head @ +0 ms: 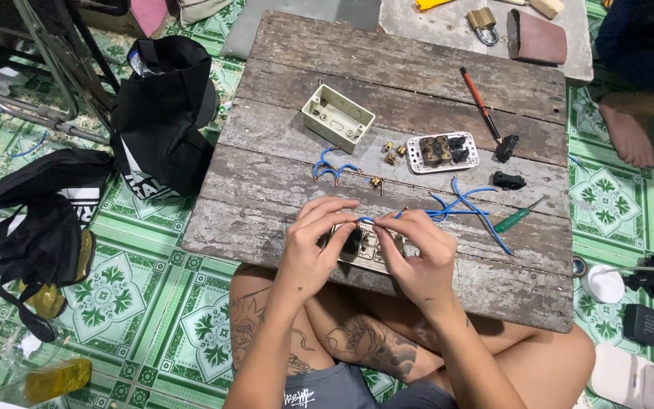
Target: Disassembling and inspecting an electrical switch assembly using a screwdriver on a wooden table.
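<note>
1. Crossed bare legs sit closest to the lens, under the near edge of a weathered plank tabletop (281, 182).
2. Left hand (313, 241) pinches a short blue wire (365, 220) between thumb and forefinger, its other fingers curled against a switch plate (366, 248).
3. Right hand (418, 254) grips the same wire's other end, where a bare copper tip shows, and steadies the plate from the right.
4. Plate lies flat on the near plank, between both hands; a dark module shows in it, but whether any wire is already seated I cannot tell.
5. Judgement on progress: wiring looks partway. One wire is at the plate. Left loose: a blue wire bundle (467, 203), a second curled blue wire pair (331, 168), brass terminal screws (393, 152), a white outlet plate (442, 152), two black modules (508, 180), and a cream surface box (337, 117) lying open and unmounted.
6. Tools untouched: red-handled screwdriver (481, 102), green-handled screwdriver (518, 217).
7. Packages and markings: black bag (162, 113) with white print on the green tiled floor, left of the table; a second black bag (39, 220) further left, also white-lettered; small dark speaker box (643, 324) at right; brass padlock (483, 23) on the far grey slab.
8. Another person's bare foot (630, 135) rests at the upper right.
</note>
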